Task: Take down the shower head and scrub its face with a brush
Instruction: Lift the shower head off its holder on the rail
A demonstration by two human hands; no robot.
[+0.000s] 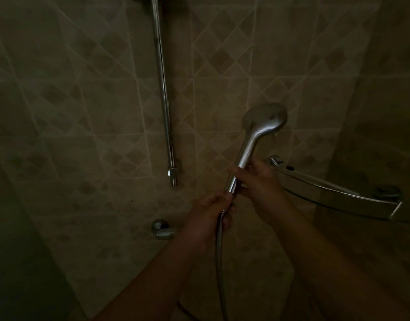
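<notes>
Dim shower stall, seen from above the arms. Nearest, two bare forearms reaching up from the bottom edge. Between them, a ribbed metal hose (219, 262) hanging slack from the hands down out of view. Left hand (209, 216) curled round the nut where hose meets handle, grip closed tight on that joint. Just above and touching the same stem, right hand (257, 181) wrapped round the lower handle, fingers folded over the chrome, thumb side toward the wall. Shower head (264, 119) off its holder, held tilted up and to the right in front of the wall, rounded back toward the camera, spray face turned away and not visible.

Behind the hands, at lower left of the wall, a chrome wall outlet (162, 229) partly hidden by the left wrist. Higher up, a chrome slide rail (163, 96) running down the wall from the top edge to its lower bracket (174, 172). To the right, a curved glass shelf (338, 193) with a chrome rail, fixed across the corner by two chrome mounts; a small dark item on its near-left end, too small to tell.

Farthest, beige wall tiles (83, 100) with a diamond pattern and pale grout lines, darkening toward both side edges.
</notes>
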